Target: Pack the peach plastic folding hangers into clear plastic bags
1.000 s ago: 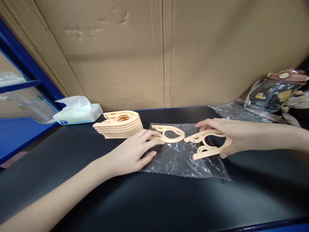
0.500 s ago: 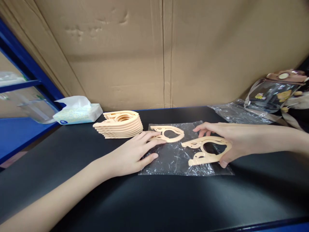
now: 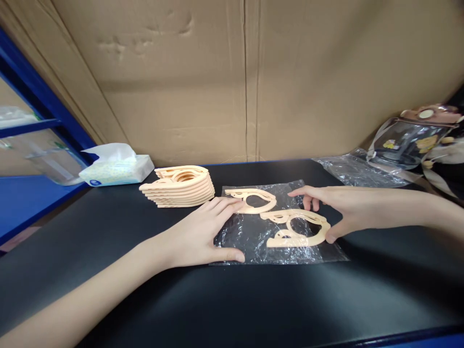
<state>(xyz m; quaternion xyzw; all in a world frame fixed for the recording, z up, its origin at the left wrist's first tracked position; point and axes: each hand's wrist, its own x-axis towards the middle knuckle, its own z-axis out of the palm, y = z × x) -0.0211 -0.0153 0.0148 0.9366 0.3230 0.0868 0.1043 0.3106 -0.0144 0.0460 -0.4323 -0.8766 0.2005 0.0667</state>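
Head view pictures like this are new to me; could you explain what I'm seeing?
There's no robot here: these are a person's own bare hands, seen from a camera worn on the head, looking forward and down. The left hand rests its fingers on the upper cream piece; the right hand has its thumb at the lower cream piece, fingers spread. Neither seems firmly gripped. Clear plastic surrounds both. The black tabletop also bears a stack of similar pieces and a tissue pack; a strapped bottle is far right.
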